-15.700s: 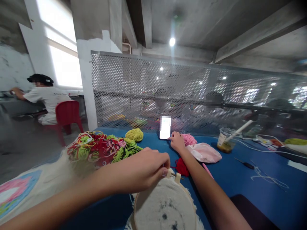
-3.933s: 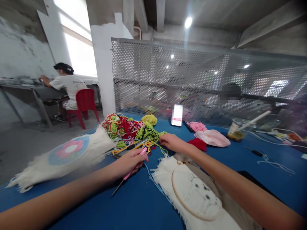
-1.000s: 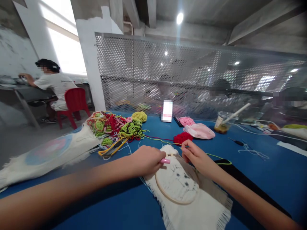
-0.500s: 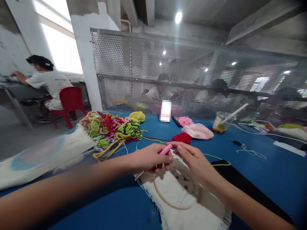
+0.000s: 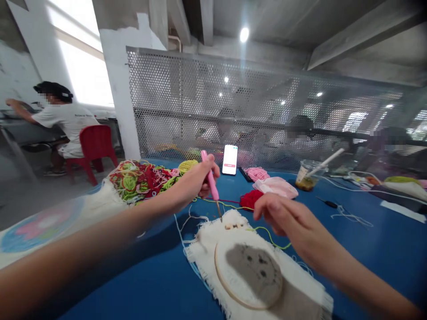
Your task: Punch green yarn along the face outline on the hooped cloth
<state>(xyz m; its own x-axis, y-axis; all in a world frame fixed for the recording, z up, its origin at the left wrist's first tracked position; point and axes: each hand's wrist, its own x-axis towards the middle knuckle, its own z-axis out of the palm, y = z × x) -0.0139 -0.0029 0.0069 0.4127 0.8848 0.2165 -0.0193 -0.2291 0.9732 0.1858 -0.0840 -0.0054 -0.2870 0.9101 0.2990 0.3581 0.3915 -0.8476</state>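
The left grip [image 5: 202, 175] is closed around a pink-handled tool [image 5: 213, 189], its thin metal tip slanting down to the upper edge of a frayed white cloth [image 5: 205, 255]; whether tip and fabric touch cannot be told. The right grip [image 5: 283, 215] is partly curled, fingers bent inward, and whether it pinches anything cannot be told. Just below it a green strand [image 5: 280, 247] loops from the cloth across to the blue desk [image 5: 133, 275]. Below and between both grips, a round wooden hoop [image 5: 220, 282] holds the cloth, with dark marks on the fabric inside it and a shadow over most of them. Just behind the right grip sit a red yarn ball [image 5: 249, 201], partly covered by its fingers, and a pale pink bag [image 5: 280, 186]; farther back are pink yarn [image 5: 256, 174] and a lit phone [image 5: 230, 159] standing upright. Beyond and left of the left grip, the forearm cuts in front of a multicoloured yarn tangle [image 5: 140, 182] and hides part of a second embroidered cloth [image 5: 43, 224]. Right of the right grip lie a black-handled tool [image 5: 330, 203] and, farther back, a cup [image 5: 305, 175] with a straw. A perforated metal screen [image 5: 187, 89] closes off the desk's far side.
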